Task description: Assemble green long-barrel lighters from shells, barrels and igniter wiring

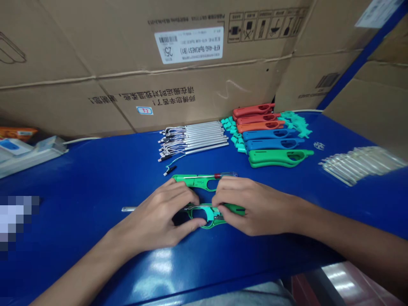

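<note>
My left hand (pixel 159 214) and my right hand (pixel 255 204) both pinch a green lighter shell (pixel 208 216) lying on the blue table (pixel 95 178). A metal tube (pixel 127 209) sticks out to the left from under my left hand. Just beyond my fingers lies a second green shell half (pixel 204 180) with a thin rod and a red tip along its top edge. A small black-tipped wire (pixel 170 169) lies a little behind that.
Behind, a row of metal tubes with wires (pixel 196 138), a heap of small teal caps (pixel 234 131) and stacked red, orange, blue and green shells (pixel 274 140). Clear plastic pieces (pixel 357 163) lie at right. Cardboard boxes (pixel 159 63) wall the back; a tray (pixel 28 155) at left.
</note>
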`<move>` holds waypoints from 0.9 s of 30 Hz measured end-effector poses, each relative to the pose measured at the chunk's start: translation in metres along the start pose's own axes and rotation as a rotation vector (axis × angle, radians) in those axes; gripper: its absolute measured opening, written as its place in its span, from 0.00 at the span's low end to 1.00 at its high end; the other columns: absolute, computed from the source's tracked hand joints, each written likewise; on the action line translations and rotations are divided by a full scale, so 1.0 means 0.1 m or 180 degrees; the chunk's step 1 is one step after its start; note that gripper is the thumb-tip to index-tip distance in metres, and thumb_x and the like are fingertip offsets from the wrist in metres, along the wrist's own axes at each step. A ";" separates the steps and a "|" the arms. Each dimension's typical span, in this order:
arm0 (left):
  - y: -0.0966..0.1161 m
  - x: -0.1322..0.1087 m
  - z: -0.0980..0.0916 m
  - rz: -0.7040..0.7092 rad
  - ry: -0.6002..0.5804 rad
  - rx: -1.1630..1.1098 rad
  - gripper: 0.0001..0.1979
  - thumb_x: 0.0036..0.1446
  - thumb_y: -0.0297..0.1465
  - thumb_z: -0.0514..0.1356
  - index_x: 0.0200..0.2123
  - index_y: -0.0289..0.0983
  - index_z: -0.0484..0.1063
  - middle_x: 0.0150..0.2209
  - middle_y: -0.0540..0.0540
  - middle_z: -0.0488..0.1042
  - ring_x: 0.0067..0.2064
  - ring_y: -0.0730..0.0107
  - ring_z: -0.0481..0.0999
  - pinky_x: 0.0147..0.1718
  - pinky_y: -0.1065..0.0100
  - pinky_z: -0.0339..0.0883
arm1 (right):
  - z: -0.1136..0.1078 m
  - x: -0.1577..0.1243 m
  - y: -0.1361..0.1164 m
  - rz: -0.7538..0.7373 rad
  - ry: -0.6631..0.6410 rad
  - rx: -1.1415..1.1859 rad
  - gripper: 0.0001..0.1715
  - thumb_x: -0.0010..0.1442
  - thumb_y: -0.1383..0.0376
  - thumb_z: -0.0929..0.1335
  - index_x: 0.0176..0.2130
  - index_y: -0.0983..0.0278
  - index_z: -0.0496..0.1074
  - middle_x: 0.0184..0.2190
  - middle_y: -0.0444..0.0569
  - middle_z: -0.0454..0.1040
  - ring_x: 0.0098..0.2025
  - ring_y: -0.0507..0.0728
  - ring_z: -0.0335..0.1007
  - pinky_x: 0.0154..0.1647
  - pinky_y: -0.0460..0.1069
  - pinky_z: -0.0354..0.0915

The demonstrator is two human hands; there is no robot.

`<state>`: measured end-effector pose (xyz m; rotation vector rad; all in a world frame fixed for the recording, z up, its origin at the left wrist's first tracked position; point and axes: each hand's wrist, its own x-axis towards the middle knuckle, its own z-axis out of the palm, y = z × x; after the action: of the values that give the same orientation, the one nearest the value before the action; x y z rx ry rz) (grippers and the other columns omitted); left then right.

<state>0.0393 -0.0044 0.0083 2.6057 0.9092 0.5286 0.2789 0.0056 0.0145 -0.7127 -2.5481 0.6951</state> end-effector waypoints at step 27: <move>0.03 0.04 -0.04 0.0142 0.0114 0.0100 0.08 0.58 0.35 0.64 0.35 0.36 0.76 0.33 0.45 0.76 0.36 0.63 0.75 0.40 0.59 0.69 | -0.02 -0.01 0.04 0.0048 -0.0210 -0.0166 0.13 0.57 0.77 0.64 0.36 0.64 0.75 0.35 0.49 0.73 0.39 0.55 0.69 0.51 0.53 0.63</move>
<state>0.0420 -0.0031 0.0136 2.6583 0.8793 0.5787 0.2827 0.0087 0.0137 -0.7383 -2.6320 0.6697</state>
